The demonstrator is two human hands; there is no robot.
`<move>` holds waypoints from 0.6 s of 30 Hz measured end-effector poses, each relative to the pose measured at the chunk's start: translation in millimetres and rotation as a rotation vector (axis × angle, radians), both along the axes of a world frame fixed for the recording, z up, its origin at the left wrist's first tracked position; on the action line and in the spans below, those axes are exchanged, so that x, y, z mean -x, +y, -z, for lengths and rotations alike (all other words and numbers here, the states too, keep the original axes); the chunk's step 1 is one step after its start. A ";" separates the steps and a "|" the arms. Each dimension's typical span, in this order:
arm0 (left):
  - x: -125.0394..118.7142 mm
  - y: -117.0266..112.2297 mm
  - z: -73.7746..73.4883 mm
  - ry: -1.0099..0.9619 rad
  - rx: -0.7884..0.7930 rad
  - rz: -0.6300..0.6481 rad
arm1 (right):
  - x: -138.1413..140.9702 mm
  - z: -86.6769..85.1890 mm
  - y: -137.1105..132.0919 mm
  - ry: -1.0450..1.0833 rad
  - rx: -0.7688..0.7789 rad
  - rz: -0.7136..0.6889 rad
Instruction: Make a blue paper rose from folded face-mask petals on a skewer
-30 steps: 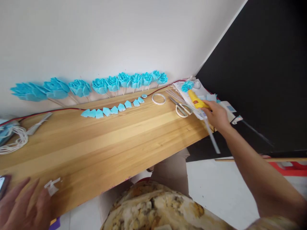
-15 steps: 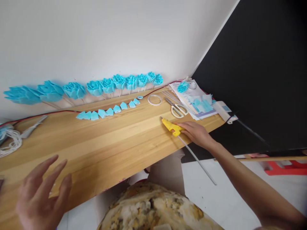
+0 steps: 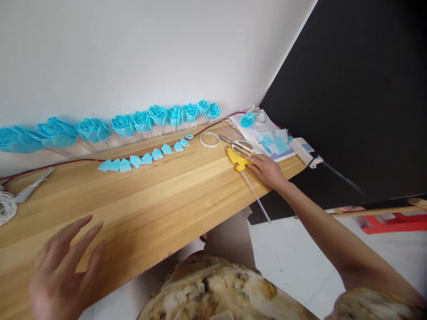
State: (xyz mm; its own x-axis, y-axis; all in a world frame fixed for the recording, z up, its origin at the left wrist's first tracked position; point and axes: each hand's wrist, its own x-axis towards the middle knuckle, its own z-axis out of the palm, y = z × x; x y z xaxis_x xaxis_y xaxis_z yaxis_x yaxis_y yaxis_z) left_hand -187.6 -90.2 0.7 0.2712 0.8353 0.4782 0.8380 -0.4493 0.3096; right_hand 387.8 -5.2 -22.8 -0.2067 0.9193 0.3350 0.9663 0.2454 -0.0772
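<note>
My right hand (image 3: pixel 267 170) is closed round the handle of a yellow glue gun (image 3: pixel 236 159), near the table's right end. A long pale glue stick (image 3: pixel 256 197) runs from the gun past the front edge. Just beyond the nozzle lie scissors (image 3: pixel 240 145) with cream handles and a white ring of tape (image 3: pixel 210 139). My left hand (image 3: pixel 65 269) hovers over the table's near left part, fingers spread, with nothing in it. Several blue petal pieces (image 3: pixel 147 158) lie in a row across the middle of the table.
Blue paper flowers (image 3: pixel 123 125) on sticks lean along the white wall. Papers with blue scraps (image 3: pixel 275 144), another blue flower (image 3: pixel 248 119) and a white device (image 3: pixel 301 151) occupy the right end. A white cable (image 3: pixel 7 208) and a knife-like tool (image 3: pixel 35 184) lie at left.
My right hand has carried the glue gun farther back toward the scissors, and the glue stick now hangs less far past the edge. My left hand stays spread, and the view has shifted slightly.
</note>
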 end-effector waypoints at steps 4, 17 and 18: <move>-13.4 7.7 -11.6 0.010 -0.090 -0.031 | -1.3 -5.5 -5.3 0.003 -0.027 -0.046; 2.1 10.1 1.7 0.050 -0.089 0.021 | -106.6 -1.9 66.8 -0.005 -0.090 0.425; 6.2 9.9 3.7 0.062 -0.096 0.027 | -107.1 -1.0 71.0 -0.018 -0.049 0.468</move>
State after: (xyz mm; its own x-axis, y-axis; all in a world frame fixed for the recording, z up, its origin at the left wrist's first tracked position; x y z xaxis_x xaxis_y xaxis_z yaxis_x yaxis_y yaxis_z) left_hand -193.9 -80.3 -3.0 0.3244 0.7785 0.5373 0.8415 -0.4969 0.2120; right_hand 494.9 65.8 -21.8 0.2199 0.8983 0.3805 0.9751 -0.2138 -0.0587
